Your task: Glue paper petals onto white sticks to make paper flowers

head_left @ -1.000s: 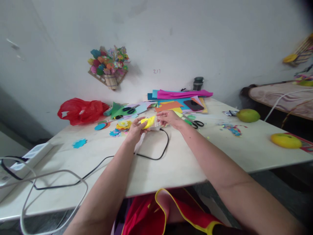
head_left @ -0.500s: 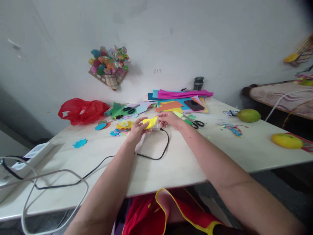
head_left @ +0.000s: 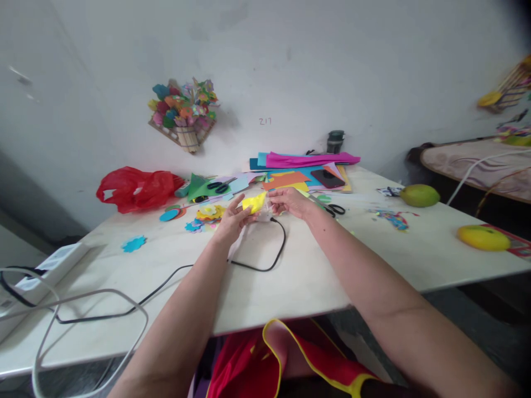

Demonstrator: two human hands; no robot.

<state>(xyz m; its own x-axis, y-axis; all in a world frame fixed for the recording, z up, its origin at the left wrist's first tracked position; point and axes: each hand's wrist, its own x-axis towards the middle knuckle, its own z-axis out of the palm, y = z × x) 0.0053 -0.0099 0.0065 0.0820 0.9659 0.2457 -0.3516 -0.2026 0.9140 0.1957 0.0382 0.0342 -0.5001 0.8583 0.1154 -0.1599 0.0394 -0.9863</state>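
Over the middle of the table, a small bright yellow foam-like piece (head_left: 254, 204) is held up between my hands. My left hand (head_left: 234, 219) grips its left side, with the thumb on the near face and the index finger raised off it. At the right edge of that piece my right hand (head_left: 290, 202) is closed in a pinch; exactly what its fingertips press is too small to tell. Just under the yellow piece is a whitish, partly hidden device (head_left: 264, 215), from which a black cord (head_left: 284, 243) loops across the table.
Left of my hands lie yellow cut-out flowers (head_left: 210, 211) and a blue one (head_left: 134, 244). Scissors (head_left: 333, 209), a phone (head_left: 327, 178) and coloured sheets (head_left: 286, 180) are behind. A red plastic bag (head_left: 139, 189), a power strip (head_left: 53, 268) and mangoes (head_left: 483, 237) stand towards the sides.
My left index finger has lifted away from the yellow piece, which now shows more of its face. My right hand stays almost in place, and the view has shifted slightly.
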